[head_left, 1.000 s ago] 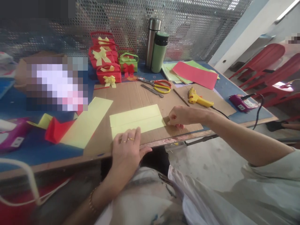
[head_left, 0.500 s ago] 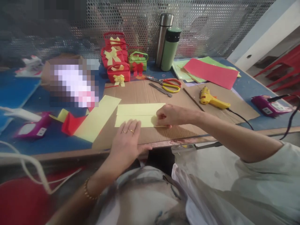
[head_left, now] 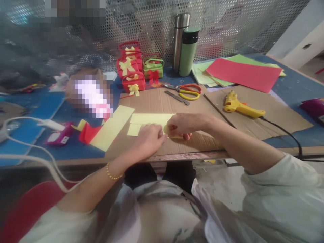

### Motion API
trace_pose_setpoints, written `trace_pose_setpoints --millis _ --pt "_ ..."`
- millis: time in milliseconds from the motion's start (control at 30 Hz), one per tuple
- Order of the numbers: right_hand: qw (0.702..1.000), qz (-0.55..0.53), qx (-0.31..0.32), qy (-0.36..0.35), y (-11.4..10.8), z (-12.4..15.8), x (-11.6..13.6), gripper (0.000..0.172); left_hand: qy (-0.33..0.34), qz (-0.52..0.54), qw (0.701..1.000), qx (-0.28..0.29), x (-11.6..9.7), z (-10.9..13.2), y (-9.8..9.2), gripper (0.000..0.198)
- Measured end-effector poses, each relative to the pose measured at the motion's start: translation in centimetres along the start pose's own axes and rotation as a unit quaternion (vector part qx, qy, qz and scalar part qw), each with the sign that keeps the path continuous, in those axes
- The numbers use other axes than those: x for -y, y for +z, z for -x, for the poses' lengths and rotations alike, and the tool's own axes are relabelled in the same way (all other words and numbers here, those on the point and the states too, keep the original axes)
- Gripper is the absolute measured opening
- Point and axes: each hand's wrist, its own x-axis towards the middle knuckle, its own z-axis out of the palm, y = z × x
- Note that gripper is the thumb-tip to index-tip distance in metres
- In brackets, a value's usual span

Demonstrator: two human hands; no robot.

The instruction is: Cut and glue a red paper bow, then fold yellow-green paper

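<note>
A pale yellow paper strip (head_left: 152, 118) lies on the cardboard sheet in front of me, with a fold line running along its length. My left hand (head_left: 149, 140) is on its lower edge, fingers bent and closed, thumb and forefinger close together on the paper. Against the strip's right end is my right hand (head_left: 183, 125), closed into a fist that covers this end. What the right fingers hold, if anything, is hidden. Both hands are close together, almost touching. Left of the strip lies another yellow paper strip (head_left: 113, 126), beside a folded red paper piece (head_left: 88, 133).
Behind the cardboard (head_left: 199, 141) stand small red boxes with bows (head_left: 133, 82), a green box (head_left: 153, 70) and two flasks (head_left: 188, 52). Scissors (head_left: 189, 91), a metal blade (head_left: 177, 98) and a yellow glue gun (head_left: 240, 106) with a cord lie to the right, near red paper (head_left: 245, 74).
My left hand has slid right along the paper toward my right hand, its flat fingers now curled. My right hand stays at the paper's right end. The camera view has shifted slightly.
</note>
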Motion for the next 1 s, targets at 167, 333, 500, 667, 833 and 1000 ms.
trace_pose_setpoints --millis 167,333,500,667,833,1000 --pt "0.998 0.051 -0.029 -0.024 0.3 0.5 -0.1 0.009 -0.014 0.001 1.0 -0.003 0.0 0.3 -0.1 0.022" --pt "0.995 0.086 -0.041 -0.018 0.5 0.7 0.0 0.012 -0.015 0.018 1.0 0.011 -0.1 0.4 -0.4 0.019" --pt "0.995 0.09 -0.046 -0.01 0.6 0.7 0.0 0.011 -0.034 0.036 0.999 0.006 0.7 0.8 -1.3 0.019" --pt "0.995 0.083 -0.046 -0.008 0.7 0.7 -0.2 0.014 -0.034 0.021 0.999 0.006 3.6 1.7 -2.2 0.021" --pt "0.994 0.086 -0.06 -0.02 1.0 0.5 -0.7 0.015 -0.045 0.022 0.999 0.012 5.3 2.2 -3.1 0.023" --pt "0.995 0.076 -0.054 -0.022 1.0 0.3 -1.1 0.014 -0.082 0.03 0.996 0.027 5.6 2.6 -4.3 0.024"
